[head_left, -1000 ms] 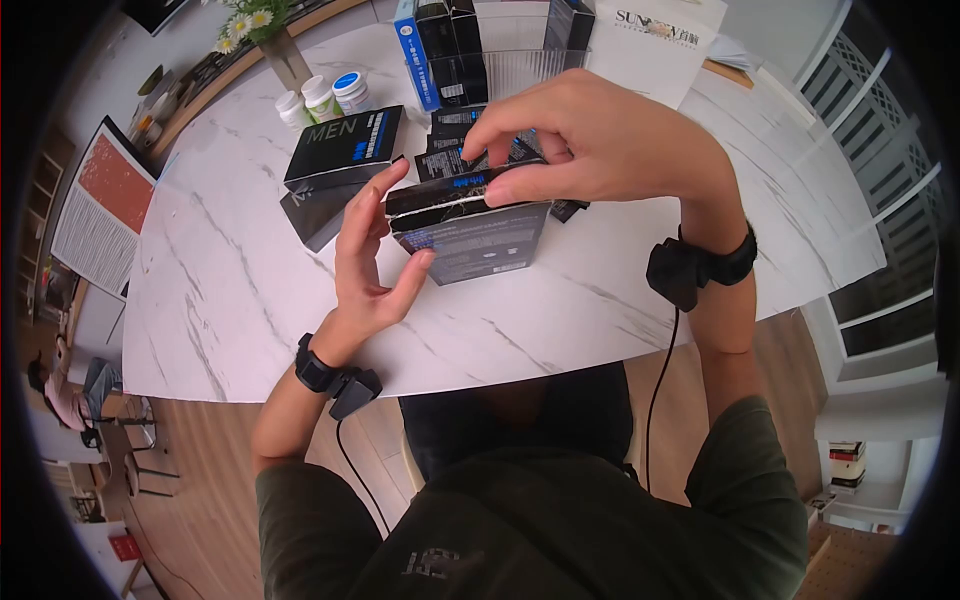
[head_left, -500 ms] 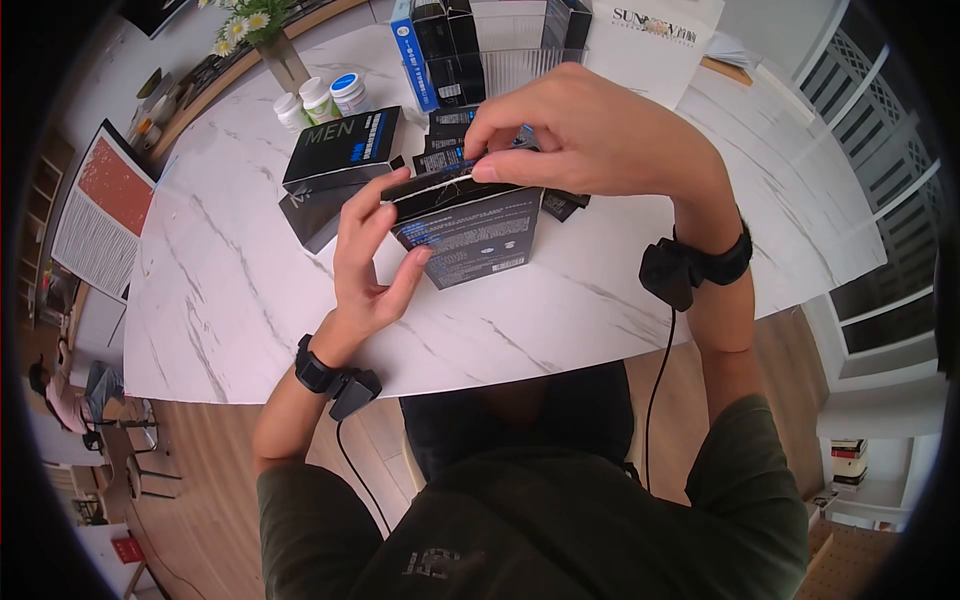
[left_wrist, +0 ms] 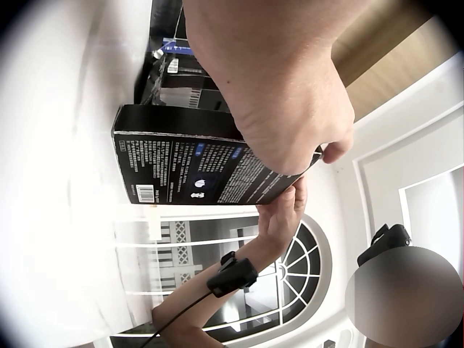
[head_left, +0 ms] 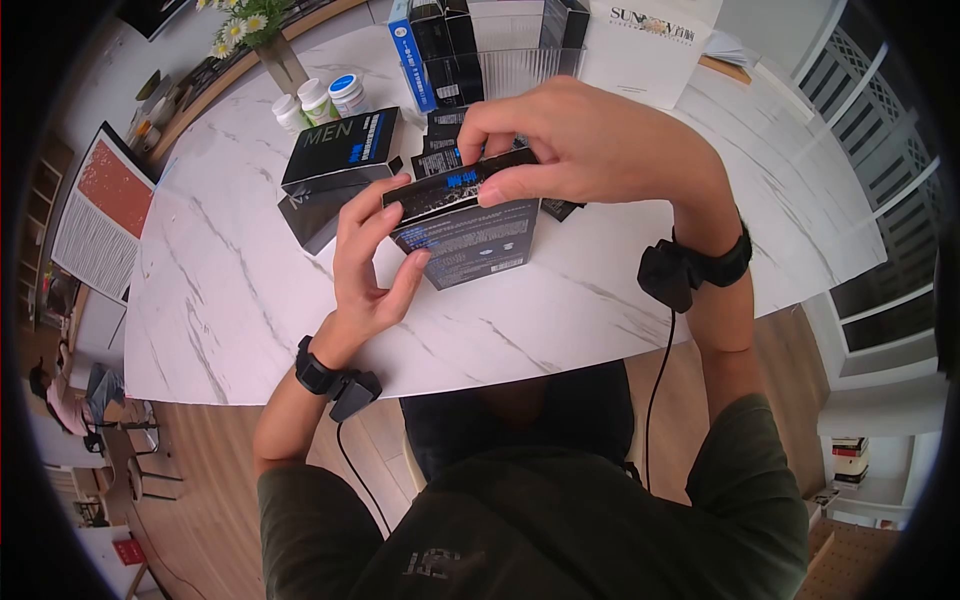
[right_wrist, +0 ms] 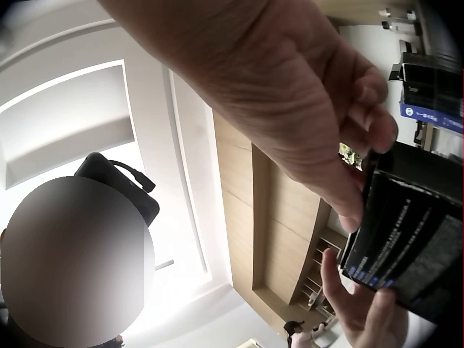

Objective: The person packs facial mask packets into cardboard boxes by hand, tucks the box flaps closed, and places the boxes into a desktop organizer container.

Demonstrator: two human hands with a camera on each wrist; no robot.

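A black printed box (head_left: 470,245) stands upright on the table, with its small-print side toward me. My left hand (head_left: 365,270) grips its left end, thumb on the front face and fingers round the edge. From above, my right hand (head_left: 600,145) pinches the top flap (head_left: 460,183), thumb at the front edge and fingertips at the back. That flap shows blue lettering and a frayed pale edge. The left wrist view shows the box's printed face (left_wrist: 181,170) with a barcode. In the right wrist view the right thumb (right_wrist: 349,217) lies right at the box's top edge.
Black sachets (head_left: 440,160) lie behind the box. Left of it, a black "MEN" box (head_left: 340,150) rests on a second box. Behind stand several small bottles (head_left: 315,100), a clear organiser (head_left: 530,68) with boxes, and a white paper bag (head_left: 650,50).
The box's top flap has tipped and now faces up, with its blue lettering showing. My right fingers have shifted slightly along the top; my left hand has stayed at the box's left end.
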